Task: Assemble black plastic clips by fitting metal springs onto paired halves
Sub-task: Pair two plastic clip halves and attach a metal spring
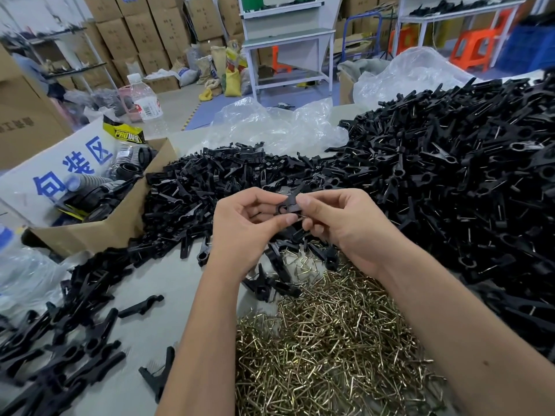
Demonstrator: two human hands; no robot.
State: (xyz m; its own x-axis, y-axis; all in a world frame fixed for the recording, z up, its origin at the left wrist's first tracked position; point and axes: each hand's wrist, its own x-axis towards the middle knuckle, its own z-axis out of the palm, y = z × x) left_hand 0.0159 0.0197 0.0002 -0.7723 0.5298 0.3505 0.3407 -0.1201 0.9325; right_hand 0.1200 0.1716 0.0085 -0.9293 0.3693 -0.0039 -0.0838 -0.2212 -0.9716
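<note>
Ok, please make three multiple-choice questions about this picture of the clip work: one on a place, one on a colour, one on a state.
1. Where does the pile of metal springs lie?
A. below the hands, near the camera
B. inside the cardboard box
C. on the far white bench

2. What colour are the springs?
A. blue
B. brassy gold
C. red

3. What are the left hand and right hand doing?
A. lying flat on the table
B. gripping a bottle
C. pinching one black clip between them

Answers: 1 A, the springs spread under the forearms. 2 B, they shine yellowish. 3 C, fingertips of both hands meet on the clip.
</note>
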